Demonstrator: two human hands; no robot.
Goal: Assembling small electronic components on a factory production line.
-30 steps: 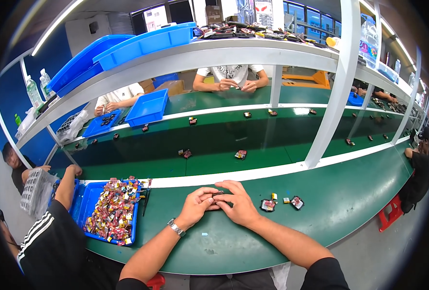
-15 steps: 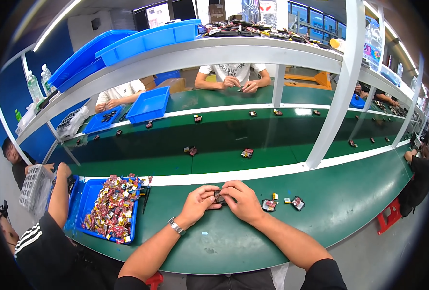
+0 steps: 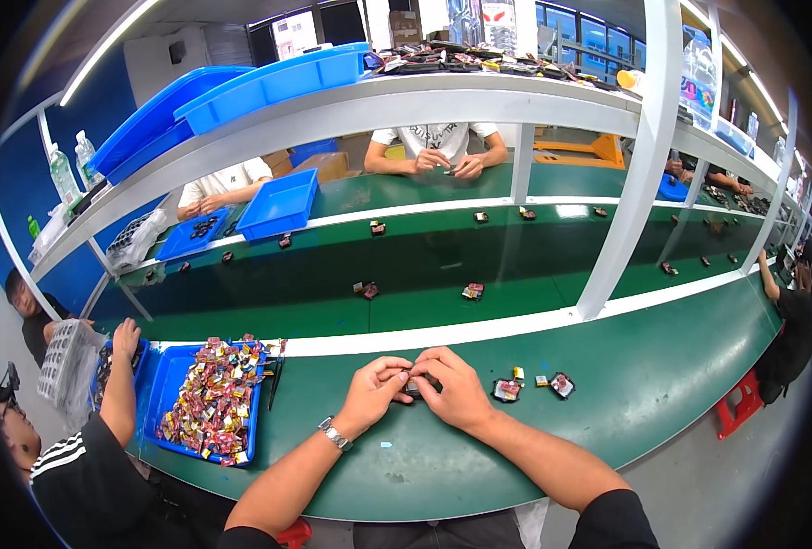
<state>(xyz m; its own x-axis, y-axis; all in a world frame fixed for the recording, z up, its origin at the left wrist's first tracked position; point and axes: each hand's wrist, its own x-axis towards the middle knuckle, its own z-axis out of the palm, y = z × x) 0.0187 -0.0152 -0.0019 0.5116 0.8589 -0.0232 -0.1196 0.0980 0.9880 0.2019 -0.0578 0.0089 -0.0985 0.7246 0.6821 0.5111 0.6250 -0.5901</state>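
At the near middle of the green bench (image 3: pixel 351 485), my left hand (image 3: pixel 375 392) and my right hand (image 3: pixel 451 392) meet with closed fingers around a small dark electronic part (image 3: pixel 413 388). My fingers cover most of it, so its shape is hard to read. To the right of my right hand lies a dark-edged electronic piece with a pink and silver face (image 3: pixel 506 391), a small yellow and white block (image 3: pixel 518 373) at its upper edge. Farther right sits a similar piece (image 3: pixel 562 385), beside another yellow and white block (image 3: pixel 541 381).
A blue tray (image 3: pixel 156 403) heaped with small red, yellow and silver parts stands left, with black tweezers (image 3: pixel 276 375) beside it. White rails and a post (image 3: pixel 627 174) frame the belt (image 3: pixel 415 311), which carries scattered pieces. A co-worker's arm (image 3: pixel 118 393) reaches in at left.
My fingers have shifted slightly on the part, my right hand bending over it. At left the co-worker's hand has moved a little; at far right a person's arm now reaches up.
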